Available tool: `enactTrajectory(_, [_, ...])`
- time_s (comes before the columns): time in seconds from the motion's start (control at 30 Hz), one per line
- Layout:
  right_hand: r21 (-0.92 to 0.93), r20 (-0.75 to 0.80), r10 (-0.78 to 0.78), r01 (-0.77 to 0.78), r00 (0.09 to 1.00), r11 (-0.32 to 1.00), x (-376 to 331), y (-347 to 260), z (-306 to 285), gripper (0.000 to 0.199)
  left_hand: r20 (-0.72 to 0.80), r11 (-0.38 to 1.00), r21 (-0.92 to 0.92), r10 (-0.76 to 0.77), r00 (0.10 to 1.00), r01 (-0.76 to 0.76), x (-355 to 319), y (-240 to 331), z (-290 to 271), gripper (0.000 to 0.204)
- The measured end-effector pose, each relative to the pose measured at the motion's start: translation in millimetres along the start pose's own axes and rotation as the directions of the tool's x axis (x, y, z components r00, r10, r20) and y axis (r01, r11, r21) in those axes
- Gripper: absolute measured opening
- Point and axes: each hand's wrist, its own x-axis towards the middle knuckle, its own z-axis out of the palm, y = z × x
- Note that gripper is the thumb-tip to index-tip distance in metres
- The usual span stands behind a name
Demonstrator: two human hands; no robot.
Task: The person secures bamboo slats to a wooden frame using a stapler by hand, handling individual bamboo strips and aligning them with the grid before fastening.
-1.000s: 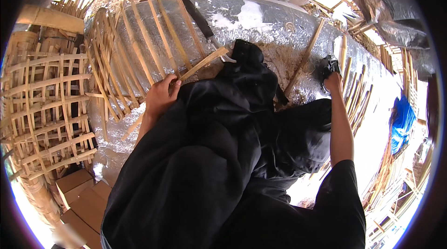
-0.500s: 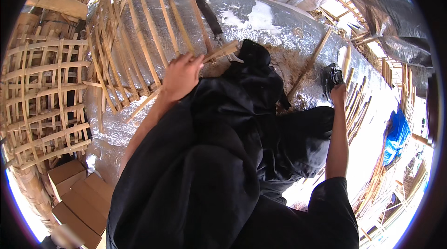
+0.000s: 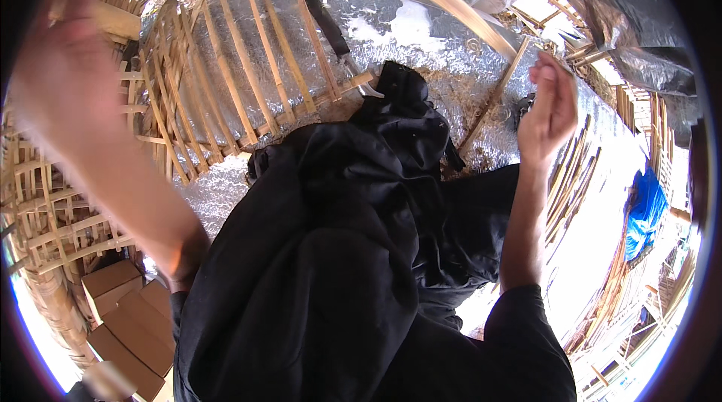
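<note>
My left hand [image 3: 71, 63] is raised at the far left, smeared by motion, so its fingers cannot be read. My right hand [image 3: 550, 112] is lifted on the right, its fingers loosely bent and apparently holding nothing. A blurred, pale bamboo strip [image 3: 444, 0] slants through the air, its lower end close to the right fingertips but seemingly apart. Behind that hand, a dark crumpled object [image 3: 524, 106] is mostly hidden. A row of bamboo slats [image 3: 237, 63] joined to a crosspiece lies ahead. Beside it rests a long dark bladed tool [image 3: 322, 17] with a curved metallic end.
Silvery sheeting [image 3: 376, 7] covers the ground ahead. Another woven bamboo lattice [image 3: 53, 176] stands left, above cardboard boxes [image 3: 131, 327]. Several thin bamboo strips [image 3: 575, 176] lie on the right, with a blue plastic sheet [image 3: 645, 210] beyond. Black cloth [image 3: 331, 251] drapes my legs.
My left hand has left the slatted piece and swung up and left. My right hand has risen off the dark object. The blurred strip now crosses the air at the top.
</note>
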Motion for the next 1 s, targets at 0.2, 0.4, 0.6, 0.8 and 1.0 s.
enactTrajectory(0.2, [-0.095,0.191,-0.203,0.224,0.960,0.970,-12,-14,11,0.026,0.722,-0.178,-0.619,-0.513,0.465,0.765,-208,-8,140,0.017])
enactTrajectory(0.4, [-0.019,0.661,-0.076,0.118,0.746,0.993,-106,13,84,0.027,0.884,-0.324,-0.245,-0.462,0.073,0.914,-268,6,164,0.022])
enactTrajectory(0.6, [0.121,0.738,-0.222,0.198,0.637,0.973,-65,112,101,0.018,0.866,0.663,-0.209,-0.215,0.451,0.719,-274,-47,162,0.020])
enactTrajectory(0.8, [-0.294,0.935,0.343,-0.341,0.091,0.893,-59,182,102,0.035,0.728,0.914,-0.402,0.355,0.587,-0.056,-293,-65,164,0.068])
enactTrajectory(1.0, [-0.238,0.904,0.295,-0.209,0.309,0.949,-89,182,111,0.036,0.851,0.955,-0.226,0.289,0.438,-0.192,-304,-74,186,0.087])
